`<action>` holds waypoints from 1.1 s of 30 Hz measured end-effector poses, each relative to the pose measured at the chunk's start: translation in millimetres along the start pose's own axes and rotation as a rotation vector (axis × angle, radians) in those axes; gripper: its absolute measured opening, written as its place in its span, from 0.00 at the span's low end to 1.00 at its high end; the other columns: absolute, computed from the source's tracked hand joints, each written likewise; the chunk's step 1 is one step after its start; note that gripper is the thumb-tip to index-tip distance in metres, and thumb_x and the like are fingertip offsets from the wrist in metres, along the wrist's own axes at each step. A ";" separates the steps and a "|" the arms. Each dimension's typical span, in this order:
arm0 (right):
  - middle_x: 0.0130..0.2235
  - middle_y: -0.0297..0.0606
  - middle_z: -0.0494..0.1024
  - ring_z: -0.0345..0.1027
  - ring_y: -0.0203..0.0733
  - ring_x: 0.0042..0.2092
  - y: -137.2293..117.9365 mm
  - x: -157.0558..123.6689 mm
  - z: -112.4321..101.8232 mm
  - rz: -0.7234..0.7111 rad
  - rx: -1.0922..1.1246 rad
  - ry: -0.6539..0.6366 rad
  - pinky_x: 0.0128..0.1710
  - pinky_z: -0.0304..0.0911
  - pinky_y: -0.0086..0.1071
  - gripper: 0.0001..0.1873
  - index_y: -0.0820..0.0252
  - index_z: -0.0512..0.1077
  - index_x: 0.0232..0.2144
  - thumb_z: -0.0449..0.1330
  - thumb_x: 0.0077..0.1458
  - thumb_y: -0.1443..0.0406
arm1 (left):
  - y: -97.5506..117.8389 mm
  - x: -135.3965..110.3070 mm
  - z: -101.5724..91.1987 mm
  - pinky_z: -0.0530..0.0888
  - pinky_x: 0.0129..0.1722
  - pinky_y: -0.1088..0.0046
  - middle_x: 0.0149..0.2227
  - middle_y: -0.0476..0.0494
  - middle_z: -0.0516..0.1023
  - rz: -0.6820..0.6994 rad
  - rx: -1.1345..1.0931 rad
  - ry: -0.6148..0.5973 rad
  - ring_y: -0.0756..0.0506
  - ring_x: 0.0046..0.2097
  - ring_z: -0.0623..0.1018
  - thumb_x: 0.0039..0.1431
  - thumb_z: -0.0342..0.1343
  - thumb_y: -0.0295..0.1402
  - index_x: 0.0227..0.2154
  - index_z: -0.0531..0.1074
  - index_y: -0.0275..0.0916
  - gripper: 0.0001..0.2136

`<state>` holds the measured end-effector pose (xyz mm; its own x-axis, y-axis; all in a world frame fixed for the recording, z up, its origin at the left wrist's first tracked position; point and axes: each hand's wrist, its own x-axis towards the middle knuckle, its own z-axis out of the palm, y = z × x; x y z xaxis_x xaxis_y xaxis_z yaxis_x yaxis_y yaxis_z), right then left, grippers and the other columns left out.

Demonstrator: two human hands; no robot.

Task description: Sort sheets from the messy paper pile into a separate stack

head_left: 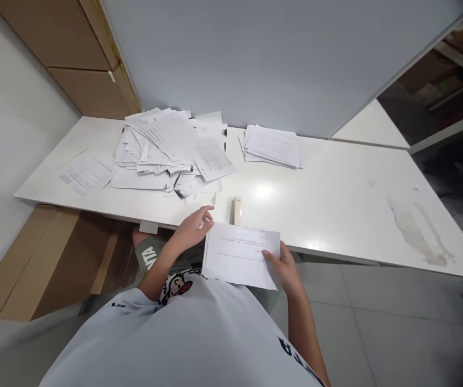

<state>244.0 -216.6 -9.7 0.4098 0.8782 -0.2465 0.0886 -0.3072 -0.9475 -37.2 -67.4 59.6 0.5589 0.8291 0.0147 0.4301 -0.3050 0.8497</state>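
Right hand (286, 266) pinches loose printed sheet (240, 256) at edge, thumb on top; left hand (191, 230) at upper corner, grip there unclear. Sheet held over white table (336, 215) edge, near beige stapler (237, 210). Risk: weak corner hold lets sheet slip to floor, or snag stapler.

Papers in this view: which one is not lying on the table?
The single sheet in the right hand; the other papers all lie on the white table.
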 end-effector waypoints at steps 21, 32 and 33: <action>0.56 0.41 0.73 0.68 0.52 0.55 9.5 13.3 -45.6 0.051 -0.049 0.078 0.54 0.67 0.46 0.33 0.51 0.63 0.56 0.65 0.50 0.54 | 16.7 16.0 70.3 0.72 0.51 0.58 0.47 0.39 0.73 0.025 0.378 0.084 0.39 0.50 0.71 0.61 0.50 0.25 0.48 0.65 0.38 0.12; 0.56 0.42 0.73 0.67 0.54 0.56 11.4 14.0 -46.5 0.049 -0.015 0.076 0.56 0.64 0.49 0.31 0.52 0.64 0.55 0.64 0.50 0.54 | 5.5 15.4 81.2 0.75 0.46 0.61 0.46 0.40 0.73 0.071 0.258 0.219 0.42 0.46 0.74 0.60 0.49 0.24 0.48 0.65 0.40 0.14; 0.56 0.42 0.73 0.67 0.54 0.56 11.9 14.2 -46.5 0.052 -0.006 0.076 0.56 0.64 0.49 0.31 0.52 0.64 0.55 0.64 0.50 0.54 | 6.8 15.6 80.2 0.75 0.46 0.62 0.46 0.39 0.73 0.085 0.255 0.262 0.42 0.46 0.74 0.61 0.49 0.25 0.48 0.65 0.40 0.13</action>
<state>293.1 -224.9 -15.0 0.4813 0.8311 -0.2786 0.0710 -0.3537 -0.9326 31.3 -94.1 23.3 0.4140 0.8777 0.2414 0.5714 -0.4570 0.6816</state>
